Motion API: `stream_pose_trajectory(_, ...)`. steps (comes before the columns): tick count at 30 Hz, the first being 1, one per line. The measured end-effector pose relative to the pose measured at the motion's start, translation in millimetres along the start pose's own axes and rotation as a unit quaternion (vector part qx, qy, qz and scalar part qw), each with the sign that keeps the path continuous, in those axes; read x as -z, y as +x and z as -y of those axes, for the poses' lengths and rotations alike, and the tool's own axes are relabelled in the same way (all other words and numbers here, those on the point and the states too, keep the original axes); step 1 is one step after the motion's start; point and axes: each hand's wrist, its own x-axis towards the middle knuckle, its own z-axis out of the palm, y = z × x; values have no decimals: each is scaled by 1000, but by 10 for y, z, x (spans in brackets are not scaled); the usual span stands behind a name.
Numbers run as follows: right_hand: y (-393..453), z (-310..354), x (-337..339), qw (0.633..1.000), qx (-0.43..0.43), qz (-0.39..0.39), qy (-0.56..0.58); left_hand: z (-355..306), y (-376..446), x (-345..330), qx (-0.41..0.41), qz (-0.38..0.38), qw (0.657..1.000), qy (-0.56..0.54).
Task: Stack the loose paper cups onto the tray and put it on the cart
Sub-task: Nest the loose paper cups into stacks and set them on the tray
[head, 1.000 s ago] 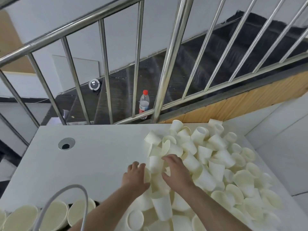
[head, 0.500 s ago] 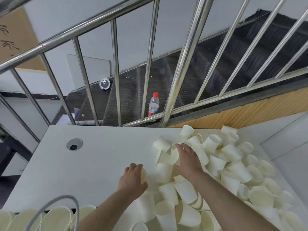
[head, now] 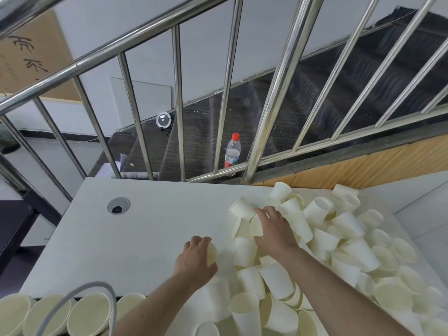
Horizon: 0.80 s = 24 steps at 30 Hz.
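Left hand (head: pixel 195 257): fingers curled round 1 cup (head: pixel 211 253) (only its rim shows past the palm), just left of the pile.
Right hand (head: pixel 272 229): reaches onto the pile's far-left edge, fingers bent over a tilted cup (head: pixel 256 225); I cannot tell whether it grips it.
Pile (head: pixel 339 251): loose white paper cups heaped on the table's right half, lying every way.
Table (head: pixel 145 238): white, with a round cable hole (head: pixel 118 206).
Near edge: a row of stacked cups (head: pixel 87 314), mouths up, behind a grey tube (head: pixel 106 294).
Beyond: steel railing (head: pixel 274 117), stairs, 1 red-capped bottle (head: pixel 232 151).

We see the upright cups (head: pixel 55 316) cut off by the bottom edge (their tray stays hidden beneath them).
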Motion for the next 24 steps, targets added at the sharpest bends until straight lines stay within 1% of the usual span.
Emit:
stream_pose_trajectory(4, -41, 71, 117, 998, 15, -44, 32, -26, -4, -3, -1, -4, 1000, -3)
stream_pose_trajectory(10, -167, 241, 229, 993, 38, -72, 83, -59, -43, -1, -6, -14, 1000, -5)
stream_pose_trajectory(20, -386, 450, 69, 989, 60, -31, 134, -44, -121, 12, -13, -45, 998, -33)
stream_pose_trajectory(24, -492, 473, 13, 985, 65, -26, 154, -20, -176, 2, -18, -61, 997, -50)
